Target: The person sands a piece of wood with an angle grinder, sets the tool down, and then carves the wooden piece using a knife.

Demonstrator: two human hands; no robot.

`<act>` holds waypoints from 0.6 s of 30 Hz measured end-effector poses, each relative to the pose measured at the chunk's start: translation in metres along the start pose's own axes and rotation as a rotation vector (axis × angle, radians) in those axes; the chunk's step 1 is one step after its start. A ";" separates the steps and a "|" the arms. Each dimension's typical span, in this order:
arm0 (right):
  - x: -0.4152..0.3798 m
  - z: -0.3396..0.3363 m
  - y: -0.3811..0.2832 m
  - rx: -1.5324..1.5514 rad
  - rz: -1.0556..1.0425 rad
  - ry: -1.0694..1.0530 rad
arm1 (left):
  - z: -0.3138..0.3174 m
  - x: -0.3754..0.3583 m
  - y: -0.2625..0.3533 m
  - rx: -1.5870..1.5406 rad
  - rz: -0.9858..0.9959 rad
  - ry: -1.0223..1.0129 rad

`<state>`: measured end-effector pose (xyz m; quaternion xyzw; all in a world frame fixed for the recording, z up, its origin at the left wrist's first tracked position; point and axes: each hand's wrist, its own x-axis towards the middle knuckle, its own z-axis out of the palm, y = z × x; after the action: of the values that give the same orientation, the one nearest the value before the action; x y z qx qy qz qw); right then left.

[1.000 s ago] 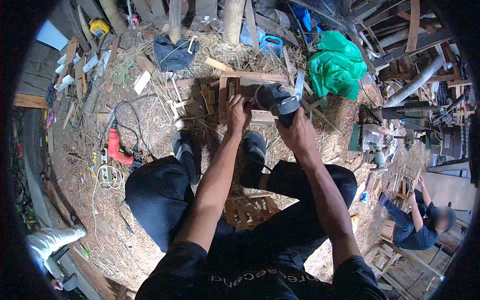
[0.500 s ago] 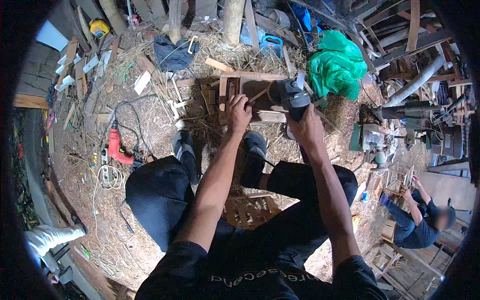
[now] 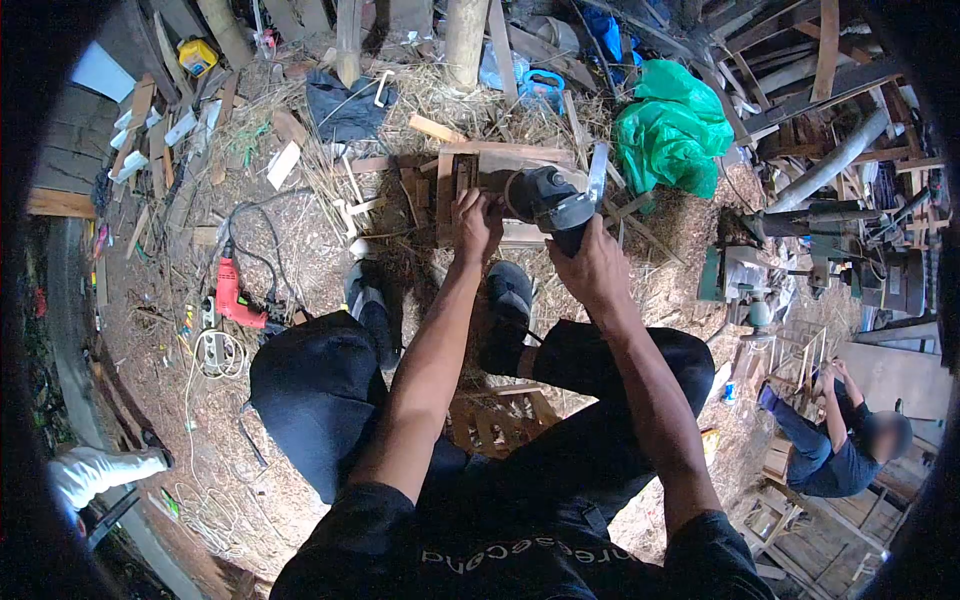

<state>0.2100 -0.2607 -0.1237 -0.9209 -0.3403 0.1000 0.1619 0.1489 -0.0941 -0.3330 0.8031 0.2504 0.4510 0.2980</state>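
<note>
My right hand (image 3: 592, 268) grips the handle of a dark handheld power tool (image 3: 555, 205) with a rounded body and a shiny flat piece on its right side; its exact kind does not show. The tool is above a low wooden box-like frame (image 3: 515, 152) on the ground between and ahead of my feet. My left hand (image 3: 476, 225) is at the frame's left part, fingers closed, close to the tool's front end. The thin wooden stick it pinched a moment ago is now mostly hidden between the fingers and the tool.
A red corded drill (image 3: 238, 295) and a power strip (image 3: 210, 345) lie at left. A green plastic bag (image 3: 672, 130) sits beyond the frame at right. Wood scraps and straw cover the ground. Another person (image 3: 850, 440) sits at lower right; a light-clothed leg (image 3: 110, 475) shows at left.
My right hand has brought the power tool left, closer to my left hand, and its shiny piece shows more. My left hand stays nearly in place. The seated person's hands have shifted.
</note>
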 end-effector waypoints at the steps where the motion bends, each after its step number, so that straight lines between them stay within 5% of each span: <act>1: 0.000 0.001 0.001 0.005 -0.006 0.004 | 0.001 -0.001 -0.001 0.010 -0.012 -0.010; 9: 0.014 -0.007 0.010 -0.004 0.108 0.023 | -0.015 0.013 0.028 0.003 -0.155 -0.135; 18: 0.023 -0.004 0.032 -0.028 0.117 0.096 | -0.020 0.017 0.034 -0.041 -0.100 -0.135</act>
<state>0.2476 -0.2691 -0.1337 -0.9451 -0.2791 0.0601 0.1592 0.1441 -0.1012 -0.2906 0.8118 0.2605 0.3855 0.3528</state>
